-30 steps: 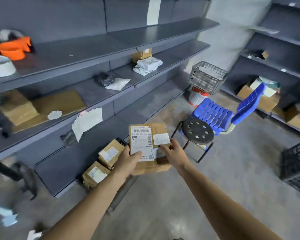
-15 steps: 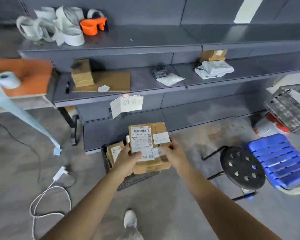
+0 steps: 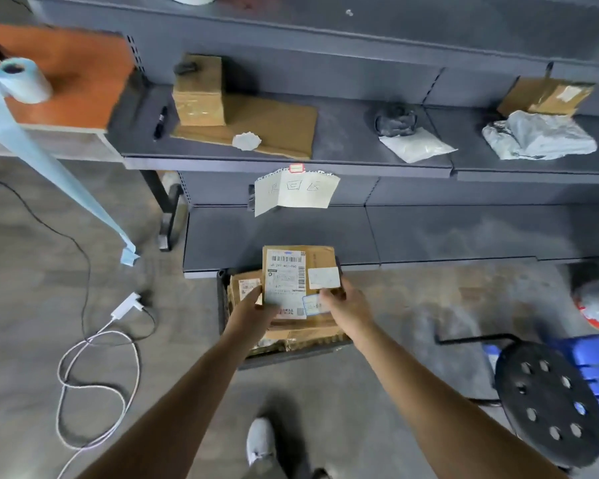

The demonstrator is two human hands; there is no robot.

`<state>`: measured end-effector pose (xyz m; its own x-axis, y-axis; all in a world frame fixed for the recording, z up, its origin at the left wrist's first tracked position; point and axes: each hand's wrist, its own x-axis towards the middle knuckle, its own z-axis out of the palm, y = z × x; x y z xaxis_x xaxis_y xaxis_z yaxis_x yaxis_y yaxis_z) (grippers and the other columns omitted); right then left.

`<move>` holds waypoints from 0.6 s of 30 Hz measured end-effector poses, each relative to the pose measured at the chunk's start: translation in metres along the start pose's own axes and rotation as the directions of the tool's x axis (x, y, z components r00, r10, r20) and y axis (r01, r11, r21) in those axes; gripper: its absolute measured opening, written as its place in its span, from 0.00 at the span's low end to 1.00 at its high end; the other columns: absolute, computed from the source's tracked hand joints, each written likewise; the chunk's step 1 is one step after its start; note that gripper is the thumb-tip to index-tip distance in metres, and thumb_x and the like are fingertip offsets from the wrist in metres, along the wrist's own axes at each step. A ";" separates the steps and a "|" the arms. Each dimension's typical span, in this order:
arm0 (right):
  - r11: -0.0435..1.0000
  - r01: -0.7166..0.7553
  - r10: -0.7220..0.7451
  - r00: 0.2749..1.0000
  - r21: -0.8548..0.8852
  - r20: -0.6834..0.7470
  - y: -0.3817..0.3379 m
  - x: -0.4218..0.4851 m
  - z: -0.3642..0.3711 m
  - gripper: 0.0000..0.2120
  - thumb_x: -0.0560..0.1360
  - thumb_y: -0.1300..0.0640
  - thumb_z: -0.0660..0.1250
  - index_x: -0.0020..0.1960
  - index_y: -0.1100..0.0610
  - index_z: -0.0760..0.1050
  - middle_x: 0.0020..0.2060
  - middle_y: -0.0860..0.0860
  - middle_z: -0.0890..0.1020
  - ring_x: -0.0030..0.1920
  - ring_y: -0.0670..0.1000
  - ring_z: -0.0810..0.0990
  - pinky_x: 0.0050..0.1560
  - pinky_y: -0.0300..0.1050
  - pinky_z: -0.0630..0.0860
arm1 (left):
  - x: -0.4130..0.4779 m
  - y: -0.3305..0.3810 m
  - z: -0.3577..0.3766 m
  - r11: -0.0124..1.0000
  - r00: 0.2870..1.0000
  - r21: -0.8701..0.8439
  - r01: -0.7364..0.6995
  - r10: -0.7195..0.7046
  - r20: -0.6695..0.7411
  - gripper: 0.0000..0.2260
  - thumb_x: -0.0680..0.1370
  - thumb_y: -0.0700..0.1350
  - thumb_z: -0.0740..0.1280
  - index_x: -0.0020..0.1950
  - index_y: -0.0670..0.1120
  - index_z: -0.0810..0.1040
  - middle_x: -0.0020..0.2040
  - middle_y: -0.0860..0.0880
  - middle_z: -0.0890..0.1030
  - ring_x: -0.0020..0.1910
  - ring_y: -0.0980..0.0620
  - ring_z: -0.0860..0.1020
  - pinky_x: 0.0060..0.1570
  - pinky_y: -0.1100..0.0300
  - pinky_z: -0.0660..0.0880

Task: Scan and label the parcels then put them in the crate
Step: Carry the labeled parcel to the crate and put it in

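Observation:
I hold a brown cardboard parcel (image 3: 320, 261) with a white shipping label, a white sticker and a small blue-edged sticker. My left hand (image 3: 253, 311) grips its left lower edge, and my right hand (image 3: 344, 304) grips its right lower edge. The parcel hangs just above a black crate (image 3: 222, 305) on the floor in front of the lowest shelf. Inside the crate lie other cardboard parcels (image 3: 244, 288), partly hidden by the held parcel and my hands.
Grey shelving (image 3: 291, 162) holds a cardboard box (image 3: 198, 98), grey bags (image 3: 540, 136) and a taped paper note (image 3: 296, 191). A blue label roll (image 3: 23, 79) trails from an orange table. A white cable (image 3: 97, 357) lies left, a black stool (image 3: 547, 402) right, my shoe (image 3: 260, 440) below.
My view has swung left and down toward the crate. Both hands have kept their grip on the parcel and carried it over the crate.

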<state>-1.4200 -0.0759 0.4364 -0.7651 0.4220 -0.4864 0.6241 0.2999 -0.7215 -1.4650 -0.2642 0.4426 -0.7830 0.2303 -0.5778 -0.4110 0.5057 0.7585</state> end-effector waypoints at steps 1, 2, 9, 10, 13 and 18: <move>1.000 0.008 -0.007 1.000 -0.019 0.020 0.006 0.014 0.011 0.23 0.73 0.43 0.65 0.66 0.45 0.72 0.55 0.45 0.82 0.54 0.48 0.81 0.56 0.49 0.78 | 0.014 -0.012 0.001 1.000 1.000 0.003 0.009 -0.009 -0.015 0.16 0.78 0.47 0.65 0.65 0.52 0.75 0.53 0.53 0.82 0.48 0.54 0.81 0.50 0.50 0.80; 0.999 0.019 -0.017 0.999 -0.037 0.041 0.013 0.030 0.024 0.25 0.71 0.41 0.65 0.67 0.44 0.71 0.56 0.45 0.81 0.54 0.48 0.81 0.56 0.48 0.78 | 0.030 -0.027 0.002 1.000 1.000 0.004 0.011 -0.011 -0.029 0.15 0.77 0.52 0.65 0.64 0.54 0.76 0.53 0.53 0.82 0.49 0.54 0.81 0.51 0.48 0.80; 0.993 0.084 -0.071 0.985 -0.085 0.155 0.063 0.141 0.126 0.18 0.78 0.48 0.64 0.66 0.53 0.71 0.54 0.48 0.78 0.46 0.45 0.78 0.39 0.35 0.72 | 0.133 -0.124 -0.001 0.993 0.985 -0.053 0.107 -0.113 -0.133 0.14 0.79 0.56 0.64 0.64 0.55 0.73 0.54 0.54 0.82 0.47 0.52 0.83 0.49 0.45 0.81; 0.991 0.100 -0.083 0.982 -0.090 0.170 0.070 0.155 0.140 0.19 0.78 0.48 0.64 0.67 0.53 0.70 0.56 0.49 0.79 0.49 0.47 0.78 0.41 0.37 0.73 | 0.146 -0.137 -0.001 0.993 0.982 -0.055 0.107 -0.114 -0.149 0.15 0.79 0.55 0.64 0.66 0.56 0.72 0.55 0.54 0.82 0.49 0.52 0.82 0.50 0.45 0.81; 0.984 0.147 -0.124 0.971 -0.102 0.204 0.098 0.190 0.174 0.17 0.78 0.50 0.65 0.65 0.52 0.71 0.56 0.48 0.80 0.53 0.49 0.79 0.43 0.36 0.74 | 0.181 -0.175 0.006 0.992 0.976 -0.045 0.118 -0.124 -0.177 0.16 0.79 0.54 0.64 0.67 0.57 0.71 0.56 0.55 0.81 0.53 0.51 0.80 0.53 0.46 0.79; 0.974 0.196 -0.171 0.966 -0.117 0.194 0.128 0.230 0.209 0.20 0.78 0.49 0.65 0.67 0.53 0.69 0.56 0.48 0.80 0.51 0.46 0.80 0.47 0.39 0.79 | 0.219 -0.209 0.019 0.990 0.968 0.008 0.139 -0.134 -0.213 0.20 0.78 0.49 0.67 0.68 0.61 0.67 0.53 0.57 0.81 0.48 0.47 0.82 0.46 0.45 0.81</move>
<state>-1.5487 -0.1194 0.1290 -0.8766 0.1908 -0.4417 0.4762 0.4748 -0.7401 -1.5423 -0.3038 0.1519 -0.8023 -0.0222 -0.5965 -0.5119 0.5398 0.6683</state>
